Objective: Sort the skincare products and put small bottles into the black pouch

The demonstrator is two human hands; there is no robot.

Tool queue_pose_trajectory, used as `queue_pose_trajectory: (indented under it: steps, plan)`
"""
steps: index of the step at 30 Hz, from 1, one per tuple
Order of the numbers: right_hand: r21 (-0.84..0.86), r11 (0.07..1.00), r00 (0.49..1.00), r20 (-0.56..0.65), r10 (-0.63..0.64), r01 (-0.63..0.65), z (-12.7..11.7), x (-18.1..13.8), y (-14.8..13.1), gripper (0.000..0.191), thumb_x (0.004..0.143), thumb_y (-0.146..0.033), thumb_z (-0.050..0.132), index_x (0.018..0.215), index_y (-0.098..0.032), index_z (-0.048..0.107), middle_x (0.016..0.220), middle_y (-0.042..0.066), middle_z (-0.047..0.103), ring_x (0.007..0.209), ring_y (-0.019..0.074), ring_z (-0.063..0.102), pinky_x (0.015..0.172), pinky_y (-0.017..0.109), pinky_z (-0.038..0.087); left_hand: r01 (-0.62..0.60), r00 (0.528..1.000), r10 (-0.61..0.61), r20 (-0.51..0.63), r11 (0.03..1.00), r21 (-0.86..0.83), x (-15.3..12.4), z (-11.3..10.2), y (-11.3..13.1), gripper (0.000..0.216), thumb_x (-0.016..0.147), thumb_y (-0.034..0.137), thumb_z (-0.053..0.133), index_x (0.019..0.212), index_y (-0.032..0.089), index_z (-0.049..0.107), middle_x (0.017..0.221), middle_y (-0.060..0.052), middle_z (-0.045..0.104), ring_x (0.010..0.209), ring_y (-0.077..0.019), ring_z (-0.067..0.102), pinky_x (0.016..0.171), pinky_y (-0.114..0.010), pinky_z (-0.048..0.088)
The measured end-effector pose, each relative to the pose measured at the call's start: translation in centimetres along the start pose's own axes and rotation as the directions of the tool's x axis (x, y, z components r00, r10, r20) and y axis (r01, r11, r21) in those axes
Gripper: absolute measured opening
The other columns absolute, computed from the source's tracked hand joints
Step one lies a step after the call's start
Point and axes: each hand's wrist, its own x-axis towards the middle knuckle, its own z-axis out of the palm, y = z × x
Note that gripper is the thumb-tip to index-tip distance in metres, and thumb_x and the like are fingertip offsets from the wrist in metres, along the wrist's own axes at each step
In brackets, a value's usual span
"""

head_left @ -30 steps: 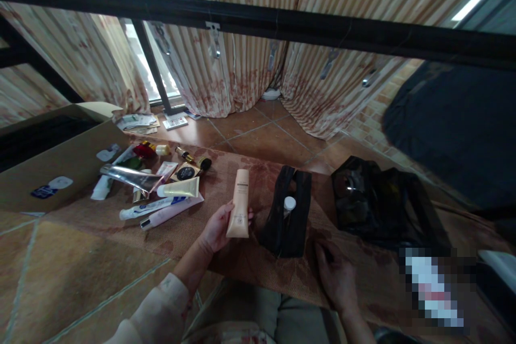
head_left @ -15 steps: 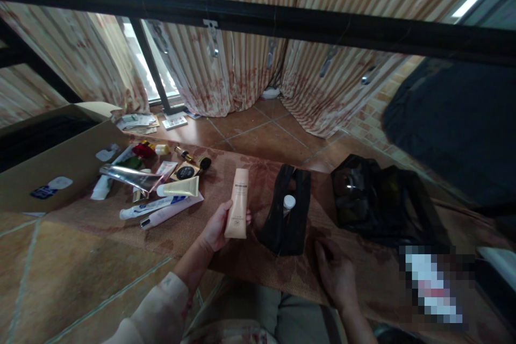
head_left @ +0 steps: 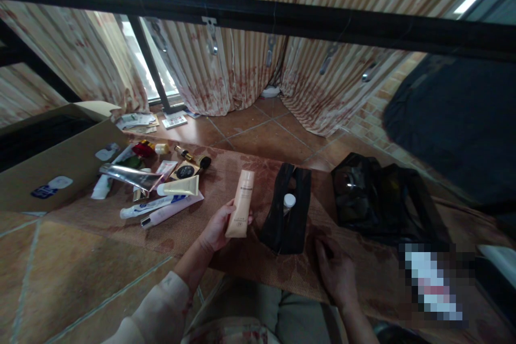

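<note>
My left hand [head_left: 217, 228] is closed around a peach-coloured squeeze tube [head_left: 241, 205], held upright with its cap end up and small dark print facing me. Just right of it a black mesh pouch [head_left: 278, 226] lies on the brown cloth, unzipped along its middle. A small bottle with a white cap [head_left: 289, 201] pokes out of that opening. Beside the pouch my right hand [head_left: 336, 271] rests on the cloth, holding nothing that I can see; its fingers are loosely bent, in shadow and apart from the thumb.
Several tubes and cosmetics, among them a pale yellow tube [head_left: 179, 187] and a pink tube [head_left: 173, 210], lie at left beside a cardboard box [head_left: 88, 158]. A black see-through bag [head_left: 373, 199] sits at right. A dark rail [head_left: 258, 11] crosses before the curtains [head_left: 242, 75].
The tube in my left hand has tilted slightly, its cap end leaning a bit to the right. My right hand and the pouch look unmoved.
</note>
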Motion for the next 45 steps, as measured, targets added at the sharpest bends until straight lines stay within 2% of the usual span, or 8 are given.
queue_pose_trajectory:
  steps: [3, 7, 15, 26, 38, 45]
  plan:
    - [0.001, 1.0, 1.0, 0.021, 0.011, -0.011, -0.02, -0.01, 0.09, 0.038, 0.086, -0.047, 0.044, 0.096, -0.019, 0.066, 0.1, 0.009, 0.07, 0.09, 0.0216, 0.065, 0.08, 0.032, 0.049, 0.005, 1.0, -0.004, 0.022, 1.0, -0.012, 0.1, -0.07, -0.05, 0.041, 0.074, 0.025, 0.06, 0.112, 0.014, 0.05, 0.088, -0.008, 0.066, 0.078, -0.0215, 0.066, 0.07, -0.029, 0.052]
    - [0.009, 0.999, 0.998, 0.026, 0.049, -0.05, 0.09, -0.02, 0.2, 0.036, 0.085, -0.048, 0.046, 0.096, -0.02, 0.066, 0.1, 0.008, 0.07, 0.088, 0.0214, 0.065, 0.08, 0.032, 0.049, 0.014, 1.0, -0.014, -0.015, 1.0, -0.025, 0.09, -0.04, -0.11, 0.039, 0.076, 0.026, 0.059, 0.112, 0.015, 0.049, 0.089, -0.008, 0.067, 0.08, -0.0223, 0.066, 0.073, -0.032, 0.053]
    - [0.028, 1.0, 1.0, 0.015, 0.012, -0.012, 0.05, 0.1, -0.17, 0.036, 0.086, -0.047, 0.044, 0.098, -0.019, 0.065, 0.104, 0.009, 0.069, 0.091, 0.0209, 0.065, 0.08, 0.031, 0.049, 0.034, 0.997, -0.037, -0.065, 0.998, -0.043, 0.11, -0.08, -0.08, 0.04, 0.082, 0.03, 0.059, 0.117, 0.013, 0.051, 0.094, -0.011, 0.067, 0.084, -0.0234, 0.067, 0.076, -0.033, 0.054]
    - [0.005, 1.0, 1.0, -0.007, 0.008, -0.008, 0.0, 0.08, -0.28, 0.036, 0.087, -0.045, 0.043, 0.095, -0.019, 0.067, 0.098, 0.008, 0.07, 0.084, 0.0201, 0.066, 0.074, 0.029, 0.05, 0.127, 0.975, -0.129, -0.181, 0.992, -0.02, 0.2, 0.36, 0.23, 0.038, 0.093, 0.035, 0.044, 0.11, 0.005, 0.059, 0.095, -0.015, 0.068, 0.085, -0.0219, 0.067, 0.077, -0.031, 0.055]
    - [0.019, 0.998, 0.998, 0.013, 0.056, -0.056, 0.03, 0.1, -0.35, 0.035, 0.086, -0.046, 0.044, 0.096, -0.021, 0.066, 0.099, 0.007, 0.07, 0.085, 0.0198, 0.066, 0.076, 0.03, 0.05, 0.126, 0.973, -0.135, -0.185, 0.99, -0.06, 0.26, 0.57, 0.24, 0.036, 0.094, 0.033, 0.042, 0.11, 0.006, 0.06, 0.097, -0.014, 0.068, 0.085, -0.0191, 0.067, 0.08, -0.029, 0.055]
    - [0.011, 0.999, 0.999, 0.001, 0.033, -0.033, -0.03, 0.14, -0.51, 0.035, 0.086, -0.045, 0.044, 0.094, -0.02, 0.066, 0.098, 0.007, 0.07, 0.087, 0.0196, 0.066, 0.077, 0.03, 0.049, 0.151, 0.969, -0.155, -0.19, 0.988, -0.035, 0.32, 0.31, 0.22, 0.036, 0.093, 0.034, 0.046, 0.107, 0.005, 0.061, 0.095, -0.014, 0.069, 0.081, -0.0189, 0.067, 0.079, -0.029, 0.056]
